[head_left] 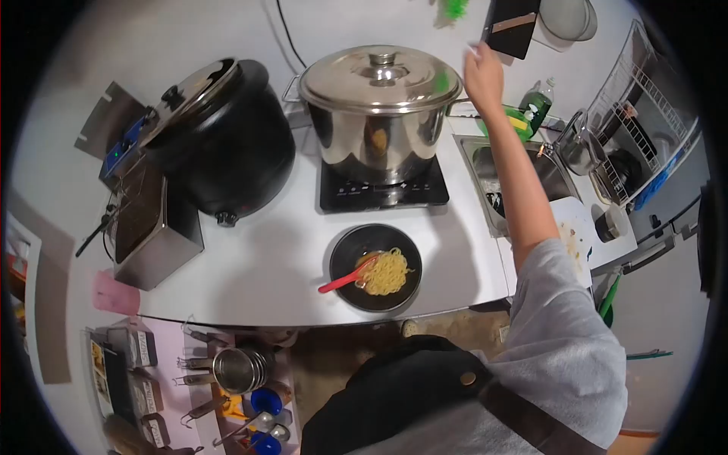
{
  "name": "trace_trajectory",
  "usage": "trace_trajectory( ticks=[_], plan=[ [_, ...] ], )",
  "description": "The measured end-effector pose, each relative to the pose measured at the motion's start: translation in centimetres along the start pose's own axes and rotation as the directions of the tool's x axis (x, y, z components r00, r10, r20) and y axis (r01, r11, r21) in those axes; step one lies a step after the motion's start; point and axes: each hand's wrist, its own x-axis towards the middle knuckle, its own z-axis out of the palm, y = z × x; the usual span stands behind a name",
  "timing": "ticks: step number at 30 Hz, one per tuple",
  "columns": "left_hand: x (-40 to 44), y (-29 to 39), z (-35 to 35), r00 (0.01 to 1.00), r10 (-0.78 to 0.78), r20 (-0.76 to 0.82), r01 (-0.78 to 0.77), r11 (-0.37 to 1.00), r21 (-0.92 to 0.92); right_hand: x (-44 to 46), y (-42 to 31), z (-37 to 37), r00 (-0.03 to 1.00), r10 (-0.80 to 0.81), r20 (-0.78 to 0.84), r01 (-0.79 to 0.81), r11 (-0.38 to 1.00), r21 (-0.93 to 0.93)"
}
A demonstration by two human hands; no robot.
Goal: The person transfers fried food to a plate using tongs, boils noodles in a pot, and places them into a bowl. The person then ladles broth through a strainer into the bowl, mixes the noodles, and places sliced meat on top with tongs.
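Observation:
My right hand (484,77) is raised at the end of an outstretched arm, right of the steel stockpot (378,129) and just below a black panel with a brown strip (512,30) on the wall. Its fingers look curled together, with a small blurred whitish bit at their tips that I cannot make out. My left hand is out of view. On the counter in front of me stands a black bowl (345,254) of yellow noodles (387,273). A red spoon (338,283) leans in it, its handle over the left rim.
The lidded stockpot stands on an induction cooker (385,199). Left are a black soup warmer (235,148), a steel fryer (155,227) and a pink cup (116,293). Right are a sink (475,178), a green bottle (538,105) and a dish rack (644,106). Strainers (236,370) hang below.

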Motion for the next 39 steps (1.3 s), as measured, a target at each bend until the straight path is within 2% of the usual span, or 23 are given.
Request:
trace_trajectory(
  ticks=[2,3,5,7,8,10,12,16,18,19,20,21,22,23,24,25,26,27,30,34,36,38,39],
  plan=[
    [-1.8,-0.1,6.5,0.995,-0.043,0.093,0.041,0.999,0.022,-1.9,10.7,3.8,0.960,0.279,-0.025,-0.275,0.921,-0.275],
    [-3.1,-0.4,10.0,0.986,-0.075,0.146,0.069,0.997,0.046,-2.1,11.1,3.6,0.822,0.522,0.225,-0.513,0.852,-0.103],
    [-6.0,-0.8,17.0,0.957,-0.168,0.238,0.141,0.982,0.126,-2.2,10.1,2.8,0.304,0.603,0.738,-0.901,0.433,0.018],
    [-8.5,-1.3,22.9,0.898,-0.146,0.416,0.042,0.967,0.250,-1.2,9.3,3.9,0.378,0.574,0.726,-0.908,0.383,0.170],
    [-9.5,-2.2,25.5,0.825,-0.046,0.563,-0.137,0.951,0.278,-1.3,9.5,4.7,0.408,0.561,0.721,-0.905,0.352,0.238],
    [-11.4,-4.1,30.7,0.588,0.159,0.793,-0.480,0.858,0.183,-0.6,11.3,8.0,0.426,0.575,0.698,-0.893,0.394,0.220],
    [-12.6,-6.5,36.3,0.391,0.263,0.882,-0.560,0.828,0.001,-1.5,12.1,9.5,0.418,0.593,0.688,-0.903,0.356,0.242],
    [-17.9,-8.8,47.4,0.378,-0.122,0.918,-0.054,0.987,0.153,-0.5,10.0,9.1,0.368,0.619,0.694,-0.921,0.143,0.361],
    [-21.1,-9.8,50.6,0.410,0.000,0.912,-0.229,0.968,0.102,-0.5,9.1,9.1,0.357,0.641,0.680,-0.908,0.067,0.413],
    [-21.8,-10.7,51.3,0.392,-0.009,0.920,-0.255,0.960,0.118,-0.7,10.0,9.5,0.359,0.602,0.713,-0.914,0.073,0.398],
    [-19.9,-16.8,54.8,0.361,0.191,0.913,-0.679,0.725,0.116,-0.9,11.5,10.0,0.360,0.564,0.743,-0.920,0.080,0.384],
    [-22.2,-15.4,55.3,0.406,-0.038,0.913,-0.548,0.790,0.276,-1.1,12.5,10.3,0.361,0.525,0.771,-0.924,0.089,0.372],
    [-22.3,-19.6,57.1,0.300,0.082,0.950,-0.780,0.595,0.195,-1.4,11.8,9.5,0.414,0.571,0.709,-0.907,0.192,0.374],
    [-22.8,-19.4,57.9,0.032,-0.399,0.917,-0.401,0.835,0.377,-2.2,10.0,7.6,0.469,0.607,0.641,-0.882,0.294,0.368],
    [-23.3,-22.6,58.9,-0.216,-0.349,0.912,-0.641,0.755,0.137,-3.3,8.7,5.5,0.527,0.634,0.566,-0.850,0.394,0.350],
    [-23.7,-25.7,59.6,-0.452,-0.345,0.823,-0.768,0.620,-0.162,-5.9,8.8,4.6,0.770,0.493,0.405,-0.630,0.684,0.367],
    [-24.3,-25.0,59.1,-0.375,-0.345,0.860,-0.762,0.643,-0.075,-8.8,8.7,3.5,0.933,0.262,0.248,-0.334,0.888,0.316],
    [-24.9,-23.3,57.6,-0.294,-0.350,0.889,-0.749,0.663,0.014,-10.4,5.4,0.1,0.882,0.360,0.303,-0.447,0.844,0.298],
    [-24.0,-19.3,54.7,-0.188,-0.305,0.934,-0.721,0.688,0.079,-17.9,3.0,-3.8,0.895,0.104,0.434,-0.214,0.953,0.213],
    [-20.4,-10.9,50.7,-0.216,-0.269,0.939,-0.694,0.718,0.046,-22.3,-0.3,-5.8,0.800,0.033,0.598,-0.137,0.982,0.128],
    [-20.0,-3.9,47.6,-0.156,-0.337,0.928,-0.756,0.645,0.108,-22.9,-1.4,-5.7,0.794,0.041,0.606,-0.086,0.995,0.046],
    [-17.2,-4.0,45.6,-0.201,-0.195,0.960,-0.774,0.632,-0.034,-23.7,-2.2,-5.4,0.791,0.043,0.611,-0.014,0.999,-0.053],
    [-14.1,-6.3,44.6,-0.316,0.012,0.949,-0.705,0.666,-0.243,-24.0,-2.3,-5.2,0.795,0.058,0.604,-0.001,0.996,-0.095]
  ],
)
